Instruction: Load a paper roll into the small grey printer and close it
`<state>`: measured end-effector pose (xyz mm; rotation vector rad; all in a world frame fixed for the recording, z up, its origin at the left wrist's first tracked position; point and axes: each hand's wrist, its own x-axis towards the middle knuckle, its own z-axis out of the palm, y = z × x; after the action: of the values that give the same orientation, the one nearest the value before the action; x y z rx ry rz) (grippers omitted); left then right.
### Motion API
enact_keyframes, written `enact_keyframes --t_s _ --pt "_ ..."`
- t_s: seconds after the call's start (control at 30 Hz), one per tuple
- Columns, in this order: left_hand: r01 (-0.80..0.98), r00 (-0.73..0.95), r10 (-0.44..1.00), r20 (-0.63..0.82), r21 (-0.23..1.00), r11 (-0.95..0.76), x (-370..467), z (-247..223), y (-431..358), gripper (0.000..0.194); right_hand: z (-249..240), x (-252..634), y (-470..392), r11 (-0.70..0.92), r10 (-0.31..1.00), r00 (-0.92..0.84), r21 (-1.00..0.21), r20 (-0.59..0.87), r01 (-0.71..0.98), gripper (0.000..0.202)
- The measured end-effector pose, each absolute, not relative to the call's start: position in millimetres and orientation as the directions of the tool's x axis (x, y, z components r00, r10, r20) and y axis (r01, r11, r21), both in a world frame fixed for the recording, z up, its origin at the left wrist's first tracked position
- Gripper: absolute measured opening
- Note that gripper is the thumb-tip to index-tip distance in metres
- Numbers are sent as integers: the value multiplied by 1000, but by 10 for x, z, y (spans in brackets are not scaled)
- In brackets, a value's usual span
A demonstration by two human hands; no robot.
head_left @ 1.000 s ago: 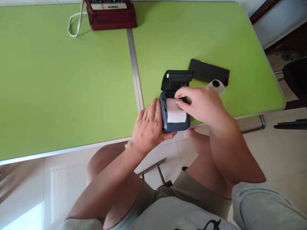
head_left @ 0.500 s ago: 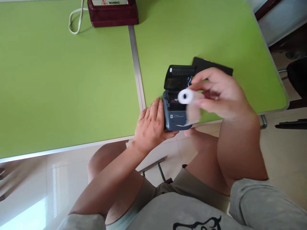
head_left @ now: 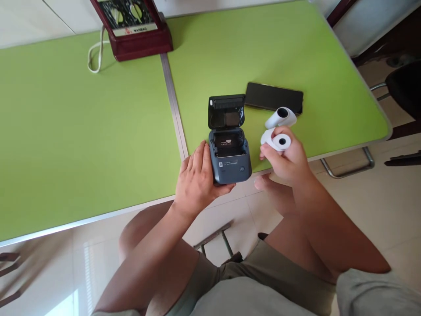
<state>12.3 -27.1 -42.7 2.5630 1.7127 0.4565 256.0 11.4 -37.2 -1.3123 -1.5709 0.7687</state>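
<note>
A dark blue-grey label printer sits at the table's front edge with its black lid swung up and its paper bay exposed. My left hand steadies it, fingers along the left side and thumb under the front edge. To the printer's right, my right hand is closed around a white paper roll, whose dark core hole faces me. Just beyond that hand lies a second white paper roll on the table, a loose end of paper curling off it.
Behind the rolls a black smartphone lies flat on the green table. A dark red appliance with dials and a white cord stand at the back left. A metal strip crosses the tabletop. A black chair is at right.
My right hand has moved from over the printer to its right, uncovering the paper bay, and grips a paper roll there. Another roll now shows on the table. My view has tilted up slightly.
</note>
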Motion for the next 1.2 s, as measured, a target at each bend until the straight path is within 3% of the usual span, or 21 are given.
enact_keyframes --t_s 0.1,0.23,0.63,0.73,0.83,0.9,1.07,1.2 --pt "900 356 895 268 161 -405 118 -457 -271 118 -394 2530 160 402 884 -31 -724 467 560 14" --pt "895 355 885 300 164 -415 114 -484 -271 115 -381 2493 212 434 847 -84 -590 525 681 16" --pt "887 336 904 263 235 -398 104 -463 -269 112 -477 2469 331 532 818 -204 -571 538 625 50" --pt "893 339 908 248 220 -393 101 -459 -270 113 -275 2537 255 577 763 -206 -502 612 644 46" --pt "899 338 910 239 203 -387 103 -452 -265 113 -111 2752 241 586 639 -42 -451 768 674 29" --pt "899 339 910 239 203 -388 107 -445 -260 113 -166 2916 325 468 693 16 -467 720 750 27" --pt "904 324 916 235 207 -373 114 -428 -249 115 -599 3053 605 311 840 21 -512 542 801 58" --pt "906 318 923 217 219 -363 107 -432 -248 114 -715 2981 690 153 897 136 -583 421 798 60"
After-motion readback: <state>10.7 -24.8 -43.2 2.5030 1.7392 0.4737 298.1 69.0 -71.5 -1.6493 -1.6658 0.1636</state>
